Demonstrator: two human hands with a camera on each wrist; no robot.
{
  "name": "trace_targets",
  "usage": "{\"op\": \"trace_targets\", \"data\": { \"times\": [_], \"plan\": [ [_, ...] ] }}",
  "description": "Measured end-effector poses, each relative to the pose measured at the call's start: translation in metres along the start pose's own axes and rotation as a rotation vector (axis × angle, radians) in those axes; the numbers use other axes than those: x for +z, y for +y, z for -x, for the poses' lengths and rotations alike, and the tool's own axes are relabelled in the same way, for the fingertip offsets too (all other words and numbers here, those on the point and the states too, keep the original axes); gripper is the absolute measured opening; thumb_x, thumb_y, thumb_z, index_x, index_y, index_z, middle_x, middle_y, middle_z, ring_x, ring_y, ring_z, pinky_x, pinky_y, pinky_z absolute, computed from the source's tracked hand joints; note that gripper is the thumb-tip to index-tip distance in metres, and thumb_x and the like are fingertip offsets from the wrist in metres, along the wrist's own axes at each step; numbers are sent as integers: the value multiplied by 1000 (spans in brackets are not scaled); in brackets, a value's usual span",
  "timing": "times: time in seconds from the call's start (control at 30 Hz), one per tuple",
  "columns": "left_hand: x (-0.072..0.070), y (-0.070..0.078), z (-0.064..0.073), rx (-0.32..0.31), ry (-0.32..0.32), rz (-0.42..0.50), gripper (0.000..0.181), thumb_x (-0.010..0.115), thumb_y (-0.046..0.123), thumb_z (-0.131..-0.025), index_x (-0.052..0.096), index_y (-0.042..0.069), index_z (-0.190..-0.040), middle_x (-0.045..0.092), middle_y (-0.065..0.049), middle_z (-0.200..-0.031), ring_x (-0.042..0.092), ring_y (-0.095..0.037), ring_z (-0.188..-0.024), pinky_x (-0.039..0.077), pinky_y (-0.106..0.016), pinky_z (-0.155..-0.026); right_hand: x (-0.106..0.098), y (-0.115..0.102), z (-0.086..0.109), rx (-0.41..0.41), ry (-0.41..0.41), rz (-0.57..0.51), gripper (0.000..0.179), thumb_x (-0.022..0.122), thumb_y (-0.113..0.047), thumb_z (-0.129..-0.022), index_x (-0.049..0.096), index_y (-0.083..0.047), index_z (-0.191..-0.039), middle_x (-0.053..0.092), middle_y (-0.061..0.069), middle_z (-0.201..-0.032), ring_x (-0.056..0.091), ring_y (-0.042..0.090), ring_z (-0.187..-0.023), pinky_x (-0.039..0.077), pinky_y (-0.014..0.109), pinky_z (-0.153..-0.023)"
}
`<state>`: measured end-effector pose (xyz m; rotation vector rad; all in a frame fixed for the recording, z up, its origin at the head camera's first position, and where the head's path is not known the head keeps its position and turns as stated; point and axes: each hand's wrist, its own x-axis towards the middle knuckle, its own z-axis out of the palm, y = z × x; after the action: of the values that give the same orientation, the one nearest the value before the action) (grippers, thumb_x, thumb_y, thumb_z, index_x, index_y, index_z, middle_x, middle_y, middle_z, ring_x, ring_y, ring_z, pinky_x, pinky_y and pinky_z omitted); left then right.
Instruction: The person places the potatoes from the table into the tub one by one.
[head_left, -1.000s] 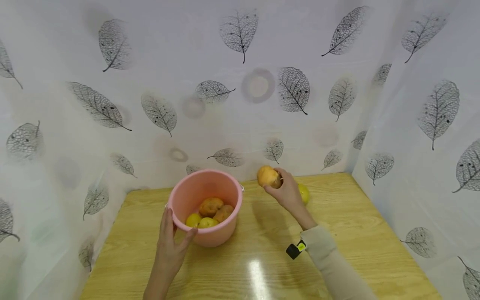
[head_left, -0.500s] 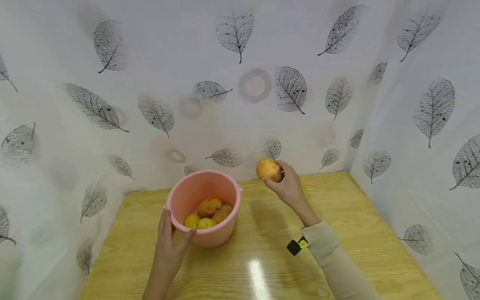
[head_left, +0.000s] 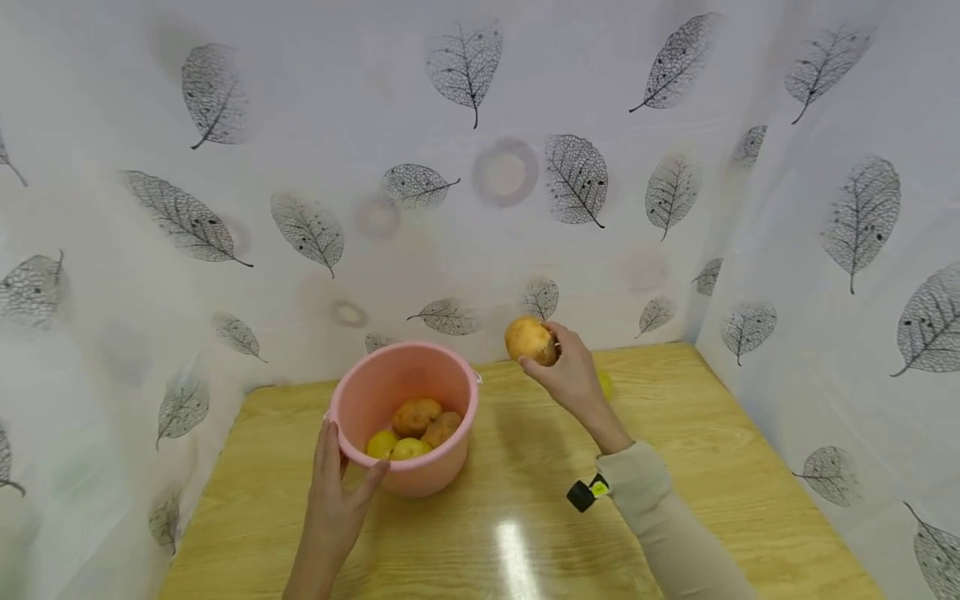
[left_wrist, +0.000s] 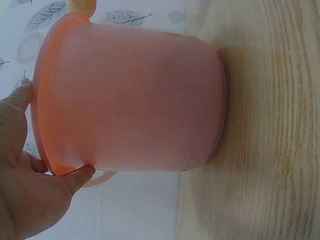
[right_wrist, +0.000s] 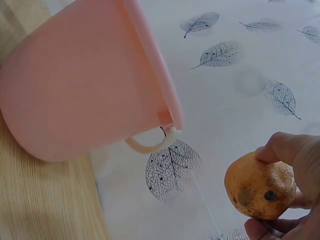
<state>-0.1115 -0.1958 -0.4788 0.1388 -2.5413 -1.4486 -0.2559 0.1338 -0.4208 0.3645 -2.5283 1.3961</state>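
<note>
My left hand [head_left: 333, 508] grips the rim of a pink bucket [head_left: 435, 475] at its near left side, with the thumb on the near edge. The bucket stands upright on the table; in the left wrist view its wall [left_wrist: 140, 100] fills the middle. Inside lie two brown potatoes [head_left: 417, 417] and two yellow round fruits [head_left: 410, 449]. Right of the bucket, my right hand [head_left: 573, 375] holds another potato [head_left: 528, 340] above the table between thumb and fingers. The right wrist view shows dark spots on this potato [right_wrist: 260, 185].
A yellow round fruit [head_left: 606, 384] on the table is mostly hidden behind the right hand. The wooden table [head_left: 675, 417] meets a white, leaf-printed sheet [head_left: 465, 250] at the back and sides. A pale bucket handle [right_wrist: 150, 147] hangs at the rim.
My right hand has lifted the potato slightly and covers more of the yellow fruit behind it. The left hand keeps its grip on the bucket, and the head view has shifted slightly.
</note>
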Motion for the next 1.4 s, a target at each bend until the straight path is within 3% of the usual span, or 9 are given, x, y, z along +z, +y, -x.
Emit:
{"op": "trace_targets", "data": {
  "times": [0.3, 0.6, 0.8, 0.83, 1.03, 1.07, 1.4],
  "plan": [
    [0, 3, 1, -13, -7, -12, 101, 71, 34, -100, -2, 11, -167, -3, -14, -172, 25, -40, -153, 30, -46, -117, 22, -17, 0, 4, -37, -47, 70, 81, -26, -88, 51, 0, -147, 59, 21, -125, 64, 33, -102, 63, 46, -81],
    [-2, 4, 1, 3, -9, -1, 101, 72, 30, -100, -1, 8, -166, -2, -16, -172, 26, -42, -152, 32, -49, -118, 45, -41, -1, -26, -80, -100, 68, 82, -26, -88, 54, 1, -143, 62, 19, -124, 65, 30, -103, 62, 43, -83],
    [-3, 4, 1, 0, -19, 0, 101, 71, 29, -100, -2, 8, -166, -3, -16, -172, 26, -43, -151, 32, -49, -118, 60, -54, -3, -39, -123, -110, 66, 82, -27, -89, 55, 0, -143, 63, 16, -122, 64, 27, -103, 61, 40, -83],
    [-3, 3, 1, -3, -20, -2, 101, 71, 30, -100, -2, 8, -166, -3, -15, -172, 26, -42, -152, 33, -43, -119, 62, -56, -3, -40, -129, -108, 66, 82, -27, -89, 55, -1, -143, 64, 16, -121, 64, 27, -102, 61, 40, -83],
    [-3, 2, 0, 14, -13, -7, 101, 71, 30, -100, -1, 7, -166, -1, -16, -172, 28, -42, -151, 33, -41, -117, 79, -67, -4, -47, -173, -64, 65, 82, -28, -90, 56, -1, -143, 65, 15, -121, 64, 26, -101, 61, 37, -81],
    [-2, 2, 0, 22, -11, -4, 100, 71, 29, -100, -1, 7, -166, -1, -17, -172, 28, -42, -151, 32, -48, -116, 81, -69, -4, -51, -180, -58, 65, 82, -29, -89, 56, -2, -142, 64, 15, -121, 64, 26, -101, 61, 36, -81],
    [-2, 1, 0, 41, -4, -14, 100, 72, 25, -100, 0, 6, -166, 0, -18, -172, 29, -43, -150, 31, -45, -116, 107, -85, -2, -73, -250, -85, 61, 82, -29, -89, 59, -4, -139, 67, 10, -119, 65, 19, -94, 59, 27, -75]
  ]
}}
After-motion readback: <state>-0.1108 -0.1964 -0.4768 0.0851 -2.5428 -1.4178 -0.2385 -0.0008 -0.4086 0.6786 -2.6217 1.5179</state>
